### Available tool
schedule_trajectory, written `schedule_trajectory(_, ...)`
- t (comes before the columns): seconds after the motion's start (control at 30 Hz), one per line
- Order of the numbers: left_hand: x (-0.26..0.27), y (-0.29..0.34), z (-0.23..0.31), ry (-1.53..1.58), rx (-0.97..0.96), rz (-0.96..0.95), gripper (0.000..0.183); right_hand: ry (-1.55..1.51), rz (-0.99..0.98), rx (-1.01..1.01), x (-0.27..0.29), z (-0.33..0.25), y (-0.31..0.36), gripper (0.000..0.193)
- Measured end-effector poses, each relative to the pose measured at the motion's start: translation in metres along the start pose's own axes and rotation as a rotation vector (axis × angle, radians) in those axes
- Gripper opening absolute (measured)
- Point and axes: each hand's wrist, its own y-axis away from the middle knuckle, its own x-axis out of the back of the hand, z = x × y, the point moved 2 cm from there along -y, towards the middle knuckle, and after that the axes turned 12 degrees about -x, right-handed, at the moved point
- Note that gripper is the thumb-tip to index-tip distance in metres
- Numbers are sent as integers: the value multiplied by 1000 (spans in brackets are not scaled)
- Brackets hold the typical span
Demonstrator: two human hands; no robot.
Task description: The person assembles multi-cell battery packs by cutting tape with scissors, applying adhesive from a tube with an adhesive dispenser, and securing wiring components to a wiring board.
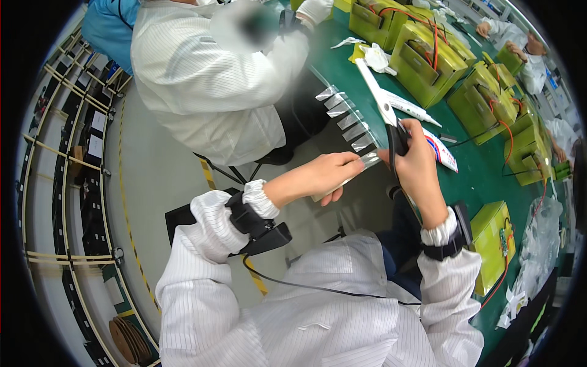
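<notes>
My right hand (419, 162) is closed round the black handles of a pair of scissors (380, 101), whose pale blades point up and away over the green table. My left hand (321, 177) pinches a strip of clear tape (369, 160) beside the table's edge, close to the fingers of my right hand. A pale edge of something shows under the left palm, mostly hidden. Several short pieces of clear tape (351, 119) hang in a row off the table edge, beyond my left hand.
On the green table (474, 162) lie a white tube (411, 109), a white-and-red tube (441, 153) and crumpled white paper (376, 59). Yellow-green wrapped blocks with wires (428, 64) line the far side; another block (494, 244) stands near my right arm. A co-worker (214, 85) sits at left.
</notes>
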Motion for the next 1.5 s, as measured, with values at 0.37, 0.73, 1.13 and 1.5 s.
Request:
schedule_trajectory(0.37, -13, -21, -20, 30, -28, 231, 45, 170, -11, 23, -18, 26, -32, 44)
schedule_trajectory(0.73, -13, -28, -35, 62, -1, 278, 49, 480, 174, 29, -22, 27, -29, 54)
schedule_trajectory(1.13, -17, -26, -64, 338, -75, 44, 37, 213, 30, 14, 8, 58, -36, 51)
schedule_trajectory(1.5, -7, -21, -62, 318, -11, -16, 31, -681, -522, -483, 22, 16, 108, 66)
